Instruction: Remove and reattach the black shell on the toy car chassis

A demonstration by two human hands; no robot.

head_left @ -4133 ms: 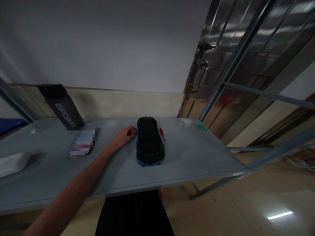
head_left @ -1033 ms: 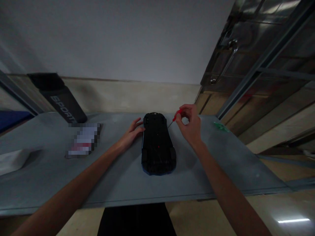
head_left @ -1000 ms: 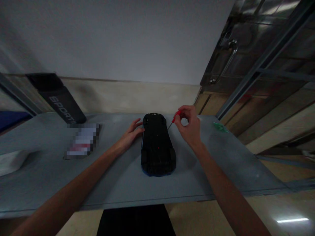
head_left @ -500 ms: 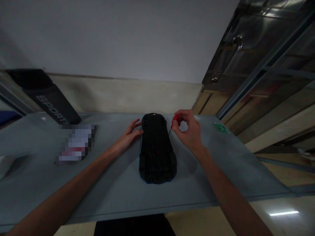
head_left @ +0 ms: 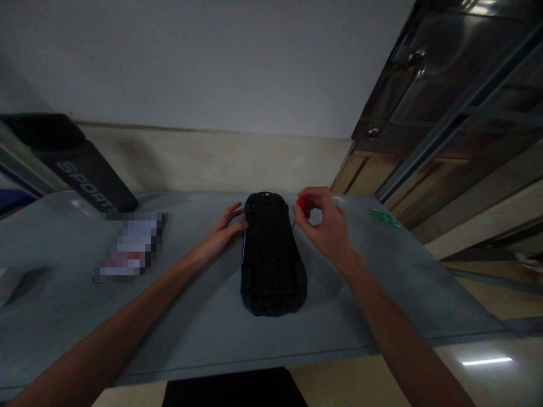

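Observation:
A black toy car (head_left: 272, 254) lies upside down on the grey table, its underside and wheels facing up. My left hand (head_left: 223, 233) is at the car's left side, fingers stretched apart, with thumb and fingertips against its edge. In my right hand (head_left: 322, 223), thumb and fingers pinch the red handle of a small screwdriver (head_left: 301, 202). Its thin shaft points down beside the car's right edge. Whether the tip touches the car I cannot tell.
A black cylinder with SPORT lettering (head_left: 91, 172) stands tilted-looking at the back left, next to a blurred phone-like slab (head_left: 131, 249). A white object (head_left: 11, 285) sits at the far left edge. Green crumpled plastic (head_left: 385, 217) lies right. A wall (head_left: 220, 164) stands behind the grey table (head_left: 203, 333).
The view has shifted slightly. My right hand has turned a little around the screwdriver, so less of its red handle shows. My left hand stays at the car's side.

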